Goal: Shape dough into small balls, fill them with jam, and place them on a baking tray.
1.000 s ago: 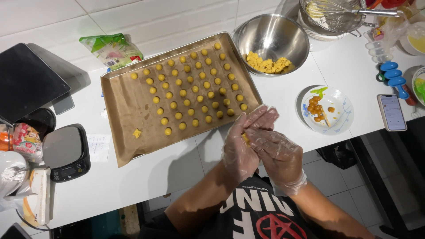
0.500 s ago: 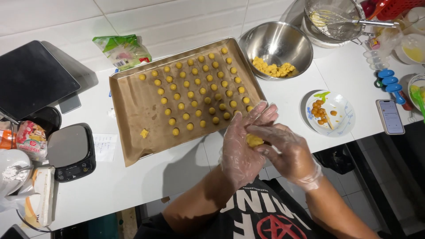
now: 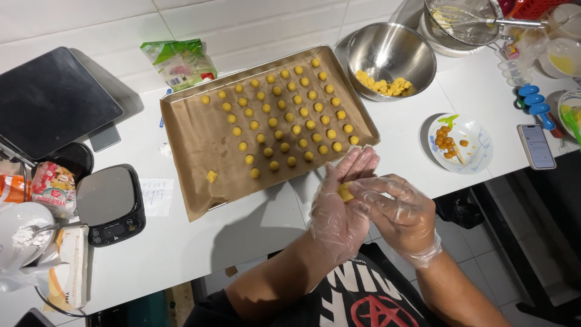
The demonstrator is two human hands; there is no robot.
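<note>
Dough, a small yellow lump (image 3: 345, 192), sits in the palm of the left hand (image 3: 340, 206). That hand is flat and open, with its fingers together and pointing to the far side. The right hand (image 3: 396, 212) lies across it, and its fingertips (image 3: 358, 189) press on the lump. Both hands wear thin clear gloves and are near the front edge of the white table (image 3: 200, 236). Just beyond them is a baking tray (image 3: 200, 139) lined with brown paper, with rows of little yellow balls (image 3: 290, 115) on its right part. One odd yellow bit (image 3: 212, 176) lies alone on its near left part. Far right stands a metal bowl (image 3: 417, 57) with more yellow dough (image 3: 384, 85). A small plate (image 3: 475, 142) is to the right, and a black scale (image 3: 112, 203) is to the left.
</note>
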